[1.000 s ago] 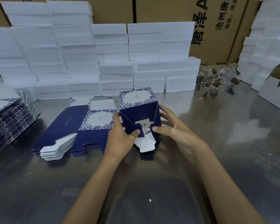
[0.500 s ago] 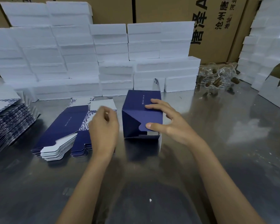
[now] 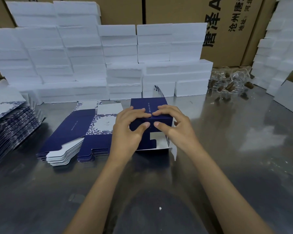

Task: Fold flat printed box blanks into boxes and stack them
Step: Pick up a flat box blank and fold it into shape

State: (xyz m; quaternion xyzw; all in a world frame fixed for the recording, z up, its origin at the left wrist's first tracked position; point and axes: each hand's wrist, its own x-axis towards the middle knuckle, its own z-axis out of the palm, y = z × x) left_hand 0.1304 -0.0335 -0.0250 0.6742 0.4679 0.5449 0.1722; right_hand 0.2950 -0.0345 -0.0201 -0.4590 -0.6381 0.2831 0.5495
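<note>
1. At the centre of the tabletop (image 3: 227, 149), a partly folded dark blue box (image 3: 149, 105) stands on the metal surface, just right of the flat blanks.
2. Near face of the box: the flaps are not fully closed; a white inner panel (image 3: 159, 141) shows through the gap, and one white flap (image 3: 174, 152) sticks out at the lower right corner.
3. Left hand (image 3: 127, 132): grip closed around the box, fingers curled over the top edge, thumb pressing the near face.
4. Right hand (image 3: 174, 125): grip likewise holding the box, fingers on the top panel, thumb on the near face. The fingertips of both hands almost meet at the middle.
5. Stack of flat blanks (image 3: 74, 130): lies touching the tabletop just left of the box, printed blue with white floral panels.
6. Second stack of blanks (image 3: 10, 125): at the far left edge, well apart from the box.
7. White foam blocks (image 3: 85, 65): piled in rows behind the box.
8. Brown cartons (image 3: 227, 31): upright behind the foam.
9. Clear glass items (image 3: 230, 81): grouped at the rear right.
</note>
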